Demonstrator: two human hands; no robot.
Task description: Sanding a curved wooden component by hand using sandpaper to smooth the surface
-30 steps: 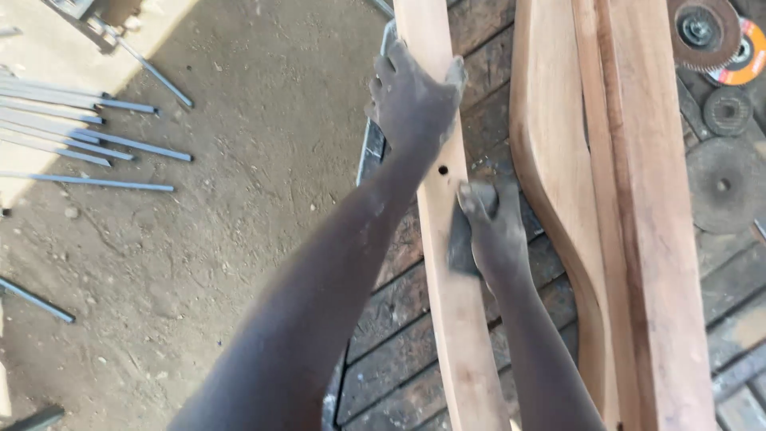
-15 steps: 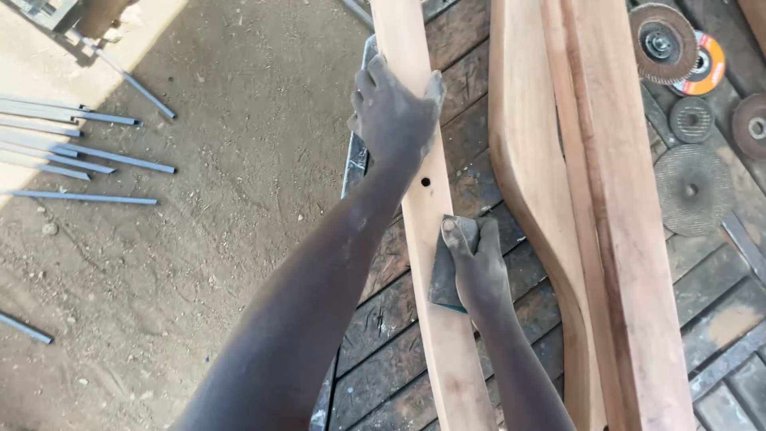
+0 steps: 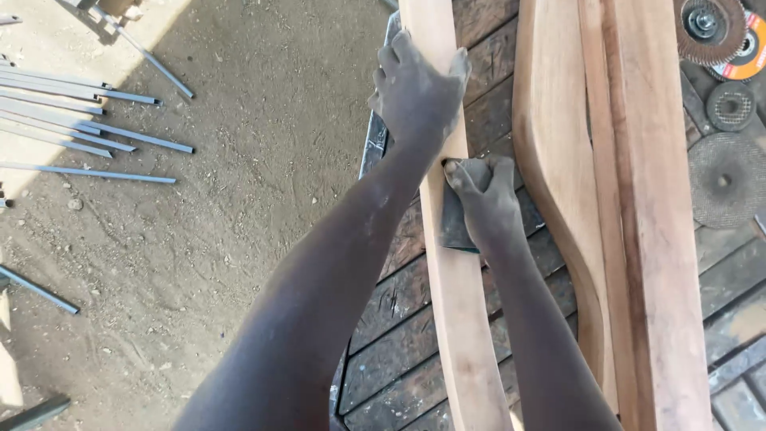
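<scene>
dark plank workbench (image 3: 415, 319), curved wooden pieces (image 3: 558, 160), abrasive discs (image 3: 726, 179) on top

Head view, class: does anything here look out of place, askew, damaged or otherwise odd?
Thin grey metal rods lie loose on the dirt floor, unevenly angled. Otherwise nothing stands out: the left hand steadies the long pale wooden strip, the right hand presses a dark sanding sheet against it.

No packages, signs or screens; 1 orange-labelled disc (image 3: 748, 48) top right

Pale tan wooden slat (image 3: 455, 303), dark grey sanding sheet (image 3: 453, 223), weathered brown plank surface (image 3: 399, 319), grey metal rods (image 3: 88, 120), sandy floor (image 3: 199, 223).
</scene>
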